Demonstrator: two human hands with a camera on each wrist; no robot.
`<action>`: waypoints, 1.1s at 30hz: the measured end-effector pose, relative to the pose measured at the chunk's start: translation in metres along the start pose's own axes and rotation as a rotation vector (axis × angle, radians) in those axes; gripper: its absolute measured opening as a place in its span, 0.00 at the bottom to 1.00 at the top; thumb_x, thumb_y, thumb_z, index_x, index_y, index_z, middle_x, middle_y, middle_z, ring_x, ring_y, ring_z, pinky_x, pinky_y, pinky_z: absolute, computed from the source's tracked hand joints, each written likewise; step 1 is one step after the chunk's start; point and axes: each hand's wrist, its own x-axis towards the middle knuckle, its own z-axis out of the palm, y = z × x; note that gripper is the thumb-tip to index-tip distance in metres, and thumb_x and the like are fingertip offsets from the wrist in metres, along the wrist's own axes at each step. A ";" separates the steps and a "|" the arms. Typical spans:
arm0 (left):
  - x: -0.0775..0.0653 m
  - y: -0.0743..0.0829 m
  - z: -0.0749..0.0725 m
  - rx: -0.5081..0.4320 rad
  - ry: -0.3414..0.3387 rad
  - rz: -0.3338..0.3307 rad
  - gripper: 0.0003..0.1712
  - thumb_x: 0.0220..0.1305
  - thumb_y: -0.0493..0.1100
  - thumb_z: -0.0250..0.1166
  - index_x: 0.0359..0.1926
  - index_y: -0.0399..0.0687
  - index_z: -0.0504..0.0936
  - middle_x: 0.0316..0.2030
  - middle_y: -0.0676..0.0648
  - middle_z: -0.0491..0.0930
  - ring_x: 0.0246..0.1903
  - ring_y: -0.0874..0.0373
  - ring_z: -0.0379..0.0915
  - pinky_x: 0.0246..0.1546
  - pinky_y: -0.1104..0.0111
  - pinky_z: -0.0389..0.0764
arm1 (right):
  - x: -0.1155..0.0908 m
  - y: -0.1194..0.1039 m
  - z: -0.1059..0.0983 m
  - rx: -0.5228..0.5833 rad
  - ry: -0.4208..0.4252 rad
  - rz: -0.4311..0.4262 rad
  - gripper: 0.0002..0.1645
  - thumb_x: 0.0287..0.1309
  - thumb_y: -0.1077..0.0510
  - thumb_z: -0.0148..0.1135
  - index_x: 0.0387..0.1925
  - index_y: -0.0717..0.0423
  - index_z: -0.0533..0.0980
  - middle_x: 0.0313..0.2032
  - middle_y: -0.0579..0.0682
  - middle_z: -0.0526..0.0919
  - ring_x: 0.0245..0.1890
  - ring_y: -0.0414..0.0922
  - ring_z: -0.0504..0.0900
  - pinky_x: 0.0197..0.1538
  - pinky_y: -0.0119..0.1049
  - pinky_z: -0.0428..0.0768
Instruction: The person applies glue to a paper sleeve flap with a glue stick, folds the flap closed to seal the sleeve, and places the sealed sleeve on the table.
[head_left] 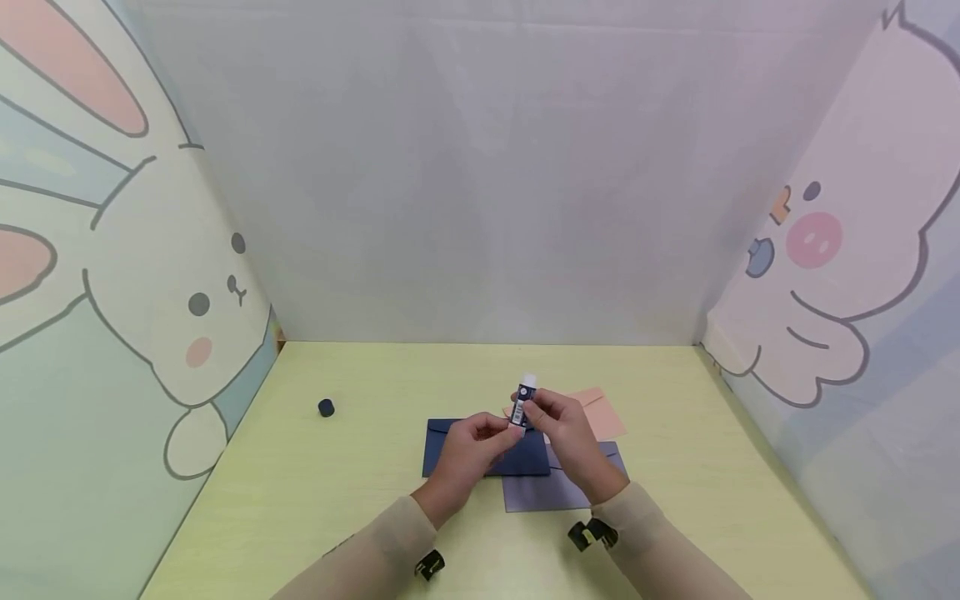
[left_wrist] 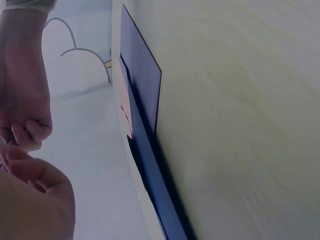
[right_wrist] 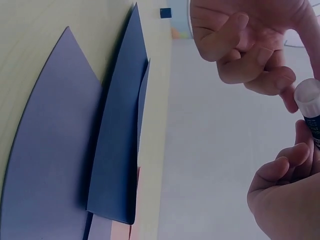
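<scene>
A dark blue glue stick (head_left: 519, 406) with a white tip stands tilted between both hands, uncapped. My right hand (head_left: 572, 437) grips its labelled body with thumb and fingers. At the lower end, my left hand (head_left: 467, 454) pinches the white base (right_wrist: 307, 95) between thumb and finger. Directly under the hands lies a navy envelope (head_left: 534, 463), its flap edge toward the far side. A purple envelope (head_left: 542, 495) reaches out from beneath it at the near right. Behind them is a pink envelope (head_left: 604, 417), partly hidden by the right hand.
The small dark cap (head_left: 326, 407) sits apart on the left of the pale yellow table (head_left: 262, 500). Cloth walls with cartoon animals enclose the table at the left, back and right. Black wrist straps (head_left: 592, 534) hang by both sleeves.
</scene>
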 end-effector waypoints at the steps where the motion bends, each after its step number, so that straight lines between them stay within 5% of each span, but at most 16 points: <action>1: -0.001 0.000 0.002 0.047 0.031 0.026 0.21 0.63 0.59 0.80 0.43 0.49 0.88 0.38 0.48 0.86 0.35 0.59 0.78 0.36 0.71 0.81 | 0.000 0.000 0.001 -0.004 0.003 -0.004 0.26 0.81 0.50 0.60 0.63 0.69 0.80 0.57 0.52 0.89 0.53 0.36 0.86 0.58 0.29 0.84; 8: -0.008 0.004 0.011 0.307 0.187 0.178 0.22 0.60 0.56 0.83 0.37 0.49 0.81 0.28 0.51 0.77 0.27 0.64 0.72 0.27 0.74 0.73 | -0.001 0.000 0.006 -0.021 0.055 -0.028 0.22 0.79 0.51 0.64 0.57 0.67 0.82 0.60 0.58 0.87 0.52 0.37 0.86 0.55 0.29 0.85; 16: -0.010 0.005 0.011 0.293 0.123 0.198 0.13 0.69 0.58 0.75 0.42 0.57 0.86 0.35 0.53 0.85 0.34 0.61 0.77 0.34 0.73 0.80 | -0.003 0.001 0.005 -0.011 0.047 -0.016 0.25 0.81 0.51 0.61 0.63 0.69 0.80 0.63 0.64 0.85 0.54 0.36 0.86 0.58 0.28 0.84; 20: -0.005 0.001 0.007 0.121 -0.011 0.100 0.18 0.75 0.59 0.70 0.48 0.51 0.88 0.38 0.50 0.85 0.35 0.57 0.76 0.34 0.72 0.78 | -0.003 0.001 0.004 -0.013 0.048 -0.006 0.25 0.81 0.50 0.59 0.64 0.65 0.80 0.61 0.59 0.86 0.54 0.36 0.86 0.58 0.28 0.83; 28: -0.002 -0.001 -0.001 -0.434 -0.379 -0.196 0.22 0.87 0.56 0.46 0.55 0.47 0.79 0.41 0.54 0.79 0.38 0.60 0.70 0.35 0.71 0.68 | -0.005 -0.001 0.005 0.087 0.000 0.049 0.27 0.81 0.47 0.59 0.65 0.65 0.79 0.51 0.41 0.90 0.55 0.39 0.86 0.63 0.29 0.80; 33: -0.001 -0.001 -0.002 -0.558 -0.473 -0.258 0.24 0.89 0.55 0.37 0.54 0.49 0.76 0.41 0.55 0.78 0.38 0.61 0.69 0.35 0.71 0.65 | -0.004 0.001 0.006 0.097 -0.012 0.035 0.29 0.81 0.48 0.59 0.66 0.68 0.78 0.50 0.39 0.90 0.55 0.39 0.84 0.64 0.29 0.78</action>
